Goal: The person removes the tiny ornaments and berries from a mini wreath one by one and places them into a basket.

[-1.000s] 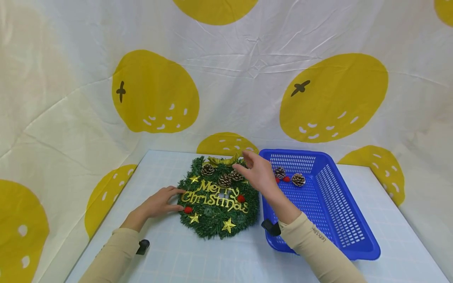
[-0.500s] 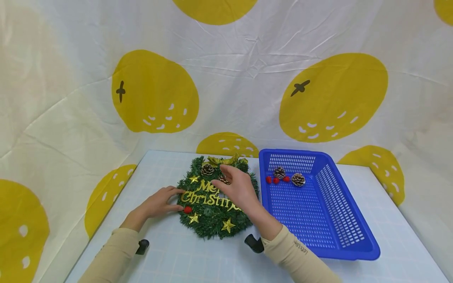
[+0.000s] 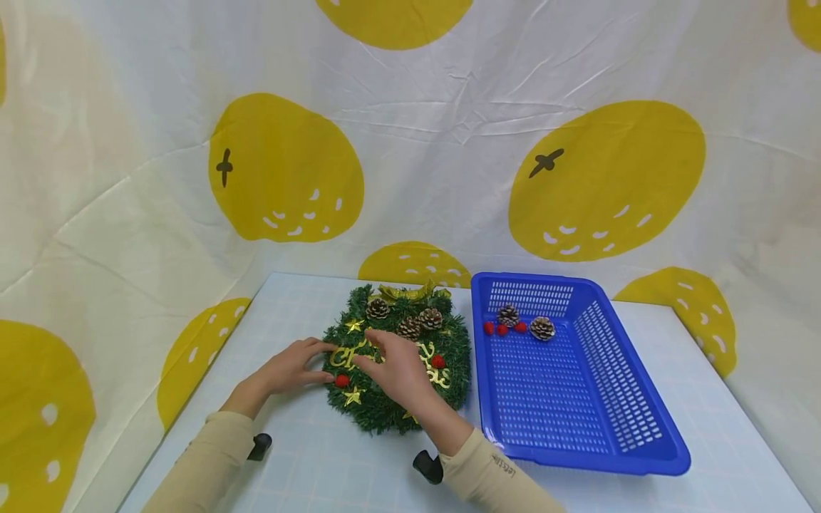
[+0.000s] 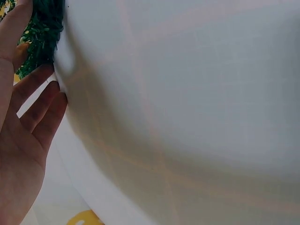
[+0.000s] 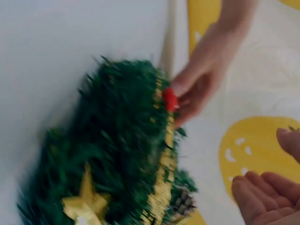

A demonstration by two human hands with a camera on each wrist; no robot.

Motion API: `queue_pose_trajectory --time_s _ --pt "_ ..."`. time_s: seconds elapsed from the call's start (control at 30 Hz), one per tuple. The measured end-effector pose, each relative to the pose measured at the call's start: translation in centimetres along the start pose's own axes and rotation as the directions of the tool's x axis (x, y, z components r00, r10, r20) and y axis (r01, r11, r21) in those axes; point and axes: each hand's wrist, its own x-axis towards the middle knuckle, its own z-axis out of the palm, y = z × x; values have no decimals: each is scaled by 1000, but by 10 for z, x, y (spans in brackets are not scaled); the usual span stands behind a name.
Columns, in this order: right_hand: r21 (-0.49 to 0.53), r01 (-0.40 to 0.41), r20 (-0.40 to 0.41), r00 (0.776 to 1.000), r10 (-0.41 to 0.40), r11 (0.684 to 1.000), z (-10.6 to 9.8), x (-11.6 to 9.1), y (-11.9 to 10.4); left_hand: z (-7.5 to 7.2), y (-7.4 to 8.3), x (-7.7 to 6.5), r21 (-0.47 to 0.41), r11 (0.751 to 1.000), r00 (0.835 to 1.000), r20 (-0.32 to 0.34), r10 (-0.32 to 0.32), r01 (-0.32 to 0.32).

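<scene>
A green Christmas wreath [image 3: 381, 415] lies on the table, trimmed with pine cones [image 3: 430, 318], gold stars [image 3: 353, 396], a gold ribbon [image 3: 410, 293] and red berries [image 3: 437, 362]. My left hand [image 3: 291, 367] touches its left edge, thumb and index finger near one red berry [image 3: 342, 381]; the left wrist view shows its fingers [image 4: 51, 117] extended. Over the middle of the wreath hovers my right hand [image 3: 400, 370], its fingers loosely bent with nothing in them, hiding part of the gold lettering [image 3: 439, 378]. The right wrist view shows the right hand's palm [image 5: 269, 201] beyond the wreath.
To the right of the wreath stands a blue plastic basket [image 3: 586, 462]. Pine cones [image 3: 542, 328] and small red berries [image 3: 502, 329] lie at its far left end. Behind the table [image 3: 308, 470] hangs a white cloth [image 3: 442, 185] printed with yellow fruit.
My right hand has moved left and nearer, from the wreath's far right side to above its middle. The left hand has stayed at the left edge.
</scene>
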Motion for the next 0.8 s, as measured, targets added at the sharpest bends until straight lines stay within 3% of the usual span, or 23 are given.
queue_pose_trajectory --time_s 0.17,0.33,0.8 --pt "-34 51 77 996 -48 998 22 3 6 0 0 -1 5 1000 1000 0 -8 8" --pt "-133 102 129 988 -85 986 42 7 12 0 0 -1 14 1000 1000 -11 20 -20" --pt "-353 231 182 967 -176 906 67 16 26 0 -1 0 15 999 999 -20 29 -29"
